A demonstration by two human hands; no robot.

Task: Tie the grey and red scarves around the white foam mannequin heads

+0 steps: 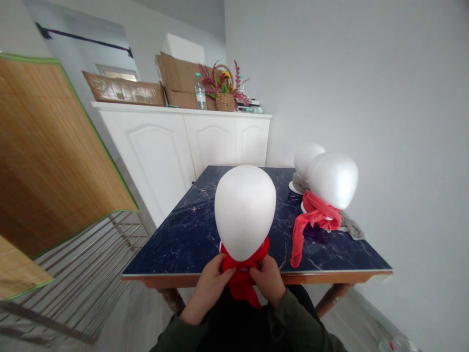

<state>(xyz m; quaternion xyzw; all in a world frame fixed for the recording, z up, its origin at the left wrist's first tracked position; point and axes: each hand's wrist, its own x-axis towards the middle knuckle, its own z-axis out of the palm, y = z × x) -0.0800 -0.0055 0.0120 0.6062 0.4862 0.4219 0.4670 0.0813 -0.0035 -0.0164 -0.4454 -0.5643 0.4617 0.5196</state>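
A smooth white mannequin head point(245, 210) stands at the near edge of the dark blue marbled table point(183, 225). Around its neck lies a red scarf point(242, 281), whose loose end hangs over the table's edge. My left hand point(212, 282) pinches the scarf on the left side, just below the head. On the right side my right hand point(269, 279) grips the same scarf, thumb on the front of the cloth. The two hands are a short distance apart, with red cloth between them.
At the table's right stand two more white heads, one point(333, 180) with a coral scarf point(302, 234), the other point(308, 159) with a grey one point(300, 183). Behind is a white cabinet point(157, 146) bearing boxes, a bottle and a flower basket point(224, 101). A metal rack point(91, 274) stands left.
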